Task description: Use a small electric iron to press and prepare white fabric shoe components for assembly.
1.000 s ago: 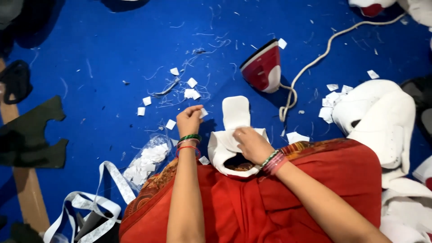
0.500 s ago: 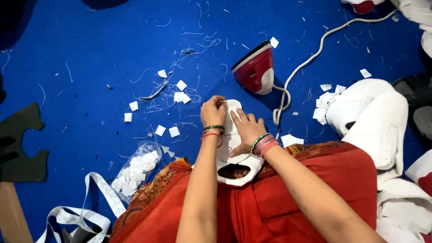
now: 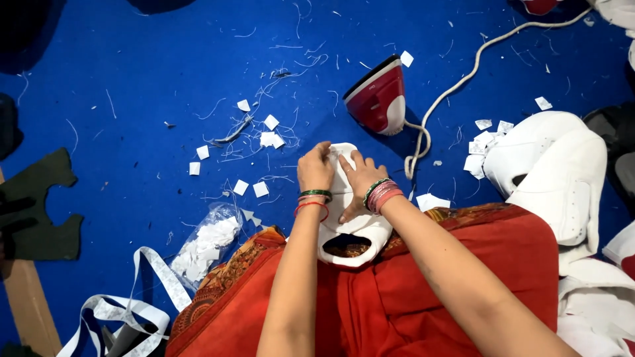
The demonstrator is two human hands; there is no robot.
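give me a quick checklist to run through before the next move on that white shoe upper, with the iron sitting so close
1. Both hands on the piece: ok. Left hand and right hand press on the white shoe upper.
2. Upper supported: ok, it lies over the red cloth on the lap and reaches onto the blue surface.
3. Iron apart from the hands: ok, blue surface shows between them.
4. Iron hot or off: cannot tell.
5. Cord away from the hands: ok, it runs off to the upper right.
6. Small white patches within reach: ok, scattered left of the hands.
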